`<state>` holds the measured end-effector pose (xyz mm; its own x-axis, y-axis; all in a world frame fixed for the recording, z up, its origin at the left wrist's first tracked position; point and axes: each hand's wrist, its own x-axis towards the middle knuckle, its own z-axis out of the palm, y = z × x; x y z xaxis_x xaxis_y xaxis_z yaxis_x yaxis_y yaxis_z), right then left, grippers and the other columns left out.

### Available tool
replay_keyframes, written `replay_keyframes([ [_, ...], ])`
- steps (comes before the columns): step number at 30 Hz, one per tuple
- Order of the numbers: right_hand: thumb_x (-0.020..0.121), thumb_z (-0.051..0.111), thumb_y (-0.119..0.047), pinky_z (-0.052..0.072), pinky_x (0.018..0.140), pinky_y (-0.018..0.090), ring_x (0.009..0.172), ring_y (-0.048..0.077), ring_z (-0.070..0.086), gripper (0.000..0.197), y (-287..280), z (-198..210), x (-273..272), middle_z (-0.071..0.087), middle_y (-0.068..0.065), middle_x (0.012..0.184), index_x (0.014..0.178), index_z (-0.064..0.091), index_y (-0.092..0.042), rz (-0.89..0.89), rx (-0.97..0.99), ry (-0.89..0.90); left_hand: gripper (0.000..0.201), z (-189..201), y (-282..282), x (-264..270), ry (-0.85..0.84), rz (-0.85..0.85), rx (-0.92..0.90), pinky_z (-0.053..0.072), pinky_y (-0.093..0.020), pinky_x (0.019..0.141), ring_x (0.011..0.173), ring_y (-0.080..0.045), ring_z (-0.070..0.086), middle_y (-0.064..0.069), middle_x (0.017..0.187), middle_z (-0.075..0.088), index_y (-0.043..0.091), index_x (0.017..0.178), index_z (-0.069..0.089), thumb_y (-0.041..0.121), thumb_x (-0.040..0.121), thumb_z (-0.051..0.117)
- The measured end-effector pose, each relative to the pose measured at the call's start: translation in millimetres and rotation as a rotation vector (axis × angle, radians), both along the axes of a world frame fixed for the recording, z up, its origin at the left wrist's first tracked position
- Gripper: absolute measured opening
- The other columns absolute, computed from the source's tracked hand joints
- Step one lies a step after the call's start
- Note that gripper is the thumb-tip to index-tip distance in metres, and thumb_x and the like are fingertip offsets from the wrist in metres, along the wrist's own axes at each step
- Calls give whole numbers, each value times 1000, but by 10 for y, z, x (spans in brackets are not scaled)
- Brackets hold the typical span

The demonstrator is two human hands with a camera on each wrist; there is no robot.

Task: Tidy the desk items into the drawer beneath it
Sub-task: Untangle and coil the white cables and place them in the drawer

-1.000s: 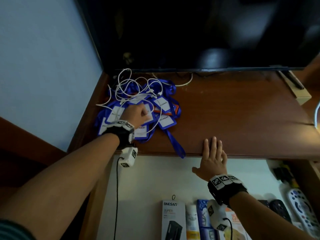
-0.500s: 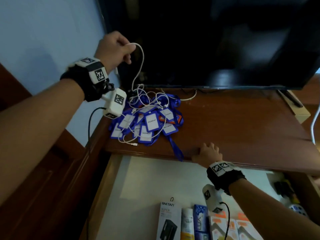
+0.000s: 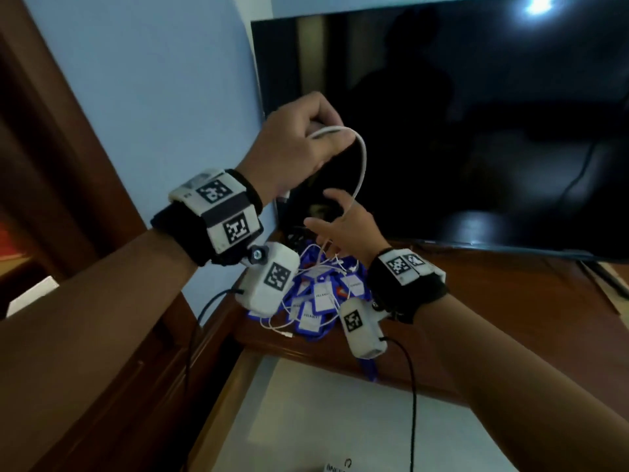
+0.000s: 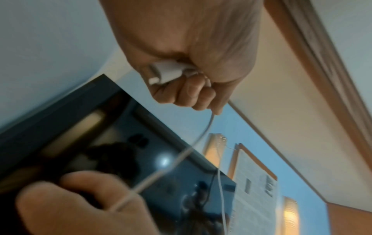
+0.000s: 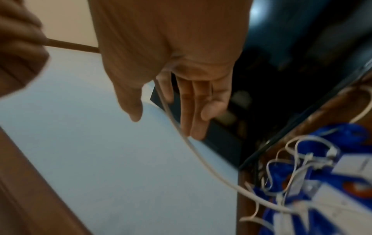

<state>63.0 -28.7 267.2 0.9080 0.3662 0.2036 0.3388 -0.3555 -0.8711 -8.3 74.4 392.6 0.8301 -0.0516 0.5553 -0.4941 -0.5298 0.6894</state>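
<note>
Since half a second ago my right hand (image 3: 343,229) has left the counter (image 3: 510,311) edge and risen to frame centre, fingers spread, white cable (image 3: 361,165) running across them. Left hand (image 3: 299,144) stays fisted round the cable's plug end, upper centre. Lanyard pile (image 3: 320,301) on the counter's left end; drawer (image 3: 340,420) open below.

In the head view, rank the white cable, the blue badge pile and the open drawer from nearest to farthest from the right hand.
1. White cable: runs across the right hand itself.
2. Blue badge pile: on the desk just below the wrist.
3. Open drawer: lowest, under the desk edge.
</note>
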Motion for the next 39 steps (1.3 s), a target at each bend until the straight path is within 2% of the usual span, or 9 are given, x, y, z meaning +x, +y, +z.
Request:
replay_keyframes([
  [2,90,60,-40,51,45,24,49,19,64,31,174,22,-20,73,11,78,108,62,-15,64,2,124,15,28,4,-120,10,-52,31,35,-17,45,45,-9,43,0,54,50,17,79,52,17,88,65],
  [6,96,51,-35,44,42,21,42,13,59,39,274,-118,31,70,13,70,76,67,-6,-94,134,194,12,-44,271,-296,66,-106,30,33,-18,43,44,-11,40,0,54,47,13,82,54,16,89,63],
  [11,93,52,-23,50,62,36,62,28,63,44,126,-565,88,67,13,62,52,63,-11,-254,44,159,10,-188,883,-458,140,-67,-155,27,-17,41,41,-3,34,12,45,42,10,83,54,9,92,58],
  [15,92,56,-19,41,60,29,57,21,52,38,-16,-947,-225,59,5,56,56,62,-7,-297,-170,274,16,-268,1435,-548,87,29,-407,23,-18,40,41,-6,29,10,44,37,13,78,53,8,93,56],
  [20,95,54,-23,33,48,27,50,16,41,31,-87,-810,-890,49,5,56,68,65,-12,-311,44,179,21,-508,1750,-567,33,182,-554,21,-19,39,39,-6,27,10,43,33,18,75,48,16,93,57],
  [26,87,66,-12,40,56,32,58,20,50,16,-425,-366,-1312,59,-6,59,72,69,-16,-412,228,-100,22,-949,1513,-598,200,40,-610,15,-21,42,37,-6,22,7,42,30,13,72,52,16,93,54],
  [29,82,70,-7,50,66,39,71,28,62,5,-750,-371,-1358,69,8,75,78,72,-11,-487,220,-103,23,-1232,1419,-632,355,-60,-650,11,-21,41,34,-4,20,8,40,28,9,70,54,13,93,51],
  [34,77,69,-18,34,53,28,52,17,45,26,-1537,-915,-1311,53,14,53,58,60,-4,-710,-143,-63,39,-1824,1450,-685,688,-35,-724,12,-15,37,32,-2,21,8,44,29,19,56,62,6,92,51],
  [39,82,66,-13,31,50,31,53,28,50,23,-2097,-1602,-1466,53,10,53,63,55,-5,-730,-646,-95,24,-2079,1654,-734,957,-220,-995,16,-14,34,39,-5,6,10,46,16,25,57,55,16,59,77],
])
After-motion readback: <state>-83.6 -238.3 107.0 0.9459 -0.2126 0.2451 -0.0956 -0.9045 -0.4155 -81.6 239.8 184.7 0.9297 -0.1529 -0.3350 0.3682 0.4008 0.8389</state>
